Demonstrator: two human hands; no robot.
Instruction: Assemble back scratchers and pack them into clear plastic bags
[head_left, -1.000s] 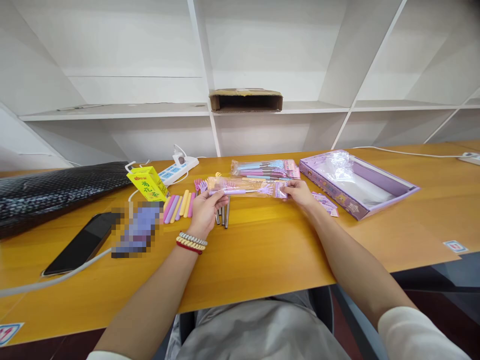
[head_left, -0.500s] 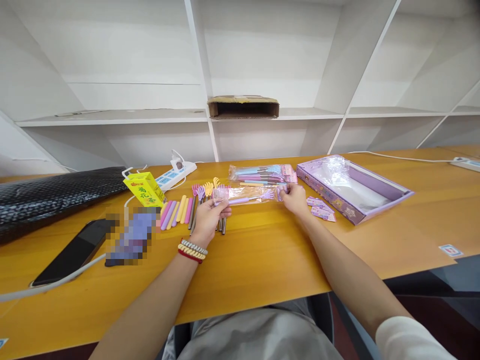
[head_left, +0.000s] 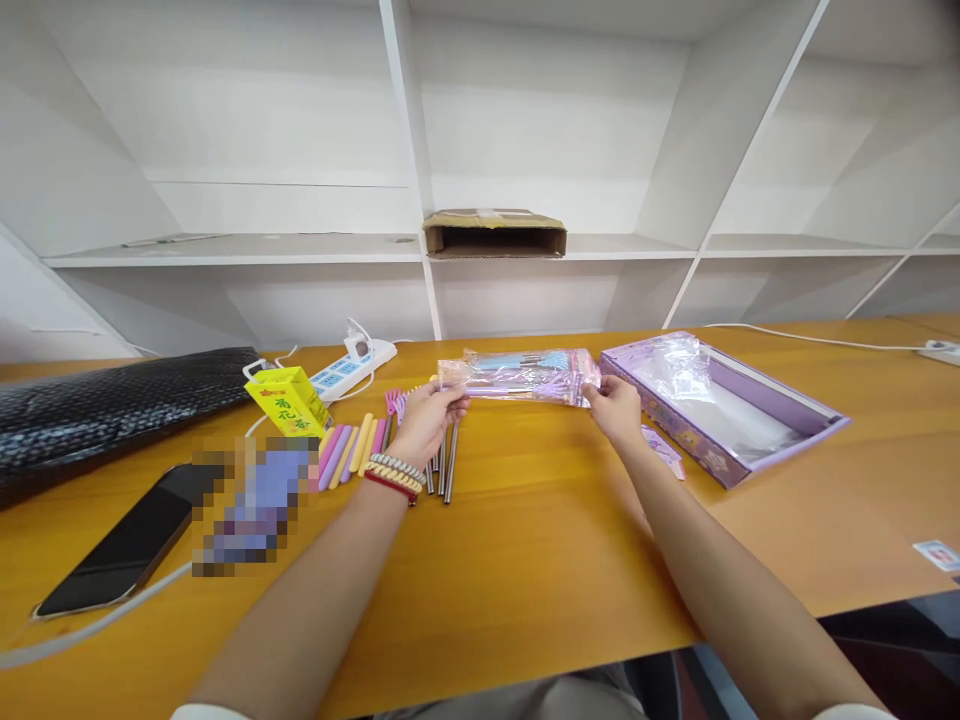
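Note:
My left hand (head_left: 429, 422) pinches the left end of a clear plastic packet (head_left: 517, 388), and my right hand (head_left: 613, 405) pinches its right end. The packet, with a purple fork-like piece inside, lies over or just above a pile of similar packets (head_left: 551, 361) with blue pieces. Under and beside my left hand are metal rods (head_left: 450, 470) and small pink and purple claw-shaped heads (head_left: 393, 402), partly hidden. Left of them, pink, purple and yellow tubes (head_left: 346, 452) lie in a row. Purple cards (head_left: 663, 450) are partly covered by my right wrist.
An open purple box (head_left: 739, 465) stands at the right. On the left are a yellow carton (head_left: 287, 403), a power strip (head_left: 349, 370), a phone (head_left: 131, 540), a blurred blue item (head_left: 262, 500) and a black wrapped roll (head_left: 127, 405). A cardboard box (head_left: 495, 235) sits on the shelf behind.
Both hands have moved the held packet away from me, onto or over the pile of packets. The camera view has shifted slightly.

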